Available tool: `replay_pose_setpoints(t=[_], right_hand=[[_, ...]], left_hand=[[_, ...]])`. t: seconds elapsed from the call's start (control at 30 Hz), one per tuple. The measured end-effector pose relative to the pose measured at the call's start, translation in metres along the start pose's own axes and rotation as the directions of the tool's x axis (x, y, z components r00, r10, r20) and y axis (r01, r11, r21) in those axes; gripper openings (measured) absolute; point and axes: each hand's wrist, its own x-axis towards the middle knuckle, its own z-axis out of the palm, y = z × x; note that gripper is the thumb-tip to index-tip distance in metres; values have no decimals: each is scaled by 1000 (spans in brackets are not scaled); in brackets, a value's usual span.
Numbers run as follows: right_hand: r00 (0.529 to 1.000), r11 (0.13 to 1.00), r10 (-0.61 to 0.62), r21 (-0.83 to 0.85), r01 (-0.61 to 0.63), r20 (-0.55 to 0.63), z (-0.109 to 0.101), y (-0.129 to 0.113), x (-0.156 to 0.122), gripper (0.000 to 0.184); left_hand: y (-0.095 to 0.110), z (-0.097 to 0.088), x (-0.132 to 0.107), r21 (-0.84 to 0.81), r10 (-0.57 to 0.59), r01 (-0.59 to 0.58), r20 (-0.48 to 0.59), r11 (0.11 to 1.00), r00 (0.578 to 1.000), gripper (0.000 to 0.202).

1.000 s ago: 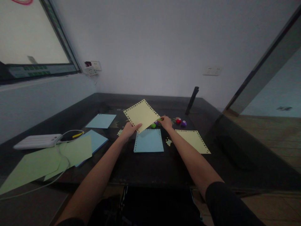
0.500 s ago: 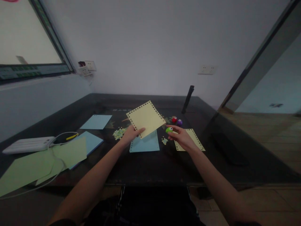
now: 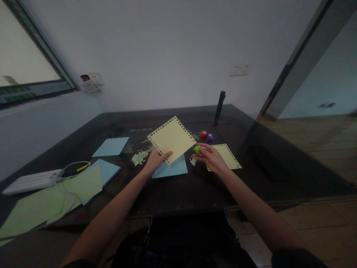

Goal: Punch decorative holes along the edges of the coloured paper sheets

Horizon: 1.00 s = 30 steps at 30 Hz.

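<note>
We take the yellow sheet (image 3: 171,139) as the centre of the dial, with the wall (image 3: 167,67) at twelve. The left hand (image 3: 155,162) has its grip clamped on the near corner of that sheet, thumb on top, the sheet tilted above the table (image 3: 178,197) and perforated along its edges. The right hand (image 3: 212,158), toward four o'clock, has its grip closed around a green piece (image 3: 197,149), just beside the sheet's right corner; we cannot tell whether piece and paper touch. At six o'clock, partly covered, we find a blue sheet (image 3: 174,170). Paper scraps (image 3: 139,158) lie at eight, near the left hand. At three we record a red piece (image 3: 203,135) and a purple piece (image 3: 210,137) side by side. A second perforated sheet (image 3: 229,158), also yellow, lies beyond the right hand, between three and four. We note a black stand (image 3: 219,108) upright at two, a pale blue sheet (image 3: 111,146) at nine and, well apart at eight, green paper (image 3: 39,201).
</note>
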Motion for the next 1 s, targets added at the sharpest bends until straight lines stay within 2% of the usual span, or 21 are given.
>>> replay_pose_setpoints(t=[0.27, 0.47, 0.63, 0.8, 1.0], right_hand=[[1000, 999, 19, 27, -19, -6, 1, 2, 1, 34], [999, 998, 36, 53, -35, -15, 2, 4, 1, 33], [1000, 998, 13, 62, -13, 9, 2, 5, 0, 38], [1000, 996, 17, 89, -15, -11, 2, 5, 0, 42], [1000, 999, -1, 51, 1, -11, 4, 3, -1, 37]], left_hand=[[1, 3, -2, 11, 26, -26, -30, 1000, 999, 29], [-1, 7, -2, 9, 52, -52, -2, 999, 999, 28], [0, 7, -3, 27, 47, -48, 8, 998, 999, 28], [-3, 8, -2, 33, 88, -90, 37, 995, 995, 32], [-7, 10, -2, 66, 141, -145, 65, 987, 988, 35]])
